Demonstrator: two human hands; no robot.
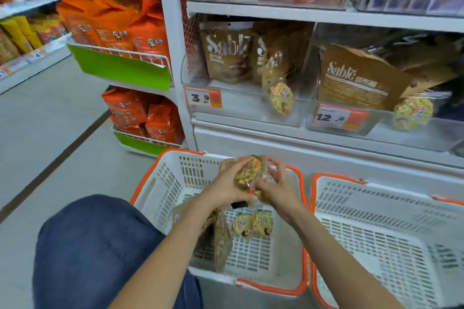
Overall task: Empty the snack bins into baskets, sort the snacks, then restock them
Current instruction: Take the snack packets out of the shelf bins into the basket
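Note:
Both my hands hold a bundle of round yellow snack packs [251,173] above the left white basket [160,183]. My left hand [229,184] grips the bundle from the left, my right hand [275,187] from the right. On that basket's floor lie two round snack packs [252,224] and a brown bag [218,241]. The right white basket [376,211] holds nothing I can see. Two clear bins on the shelf, the left bin [241,110] and the right bin [411,133], hold brown Sable bags [356,78] and round snack packs [281,98].
Orange snack bags [113,20] fill wire racks with green fronts on the left. Price tags 3.9 [203,98] and 12.8 [335,118] hang on the bins. My knee in blue trousers [93,246] is at the lower left. Grey aisle floor [50,133] stretches left.

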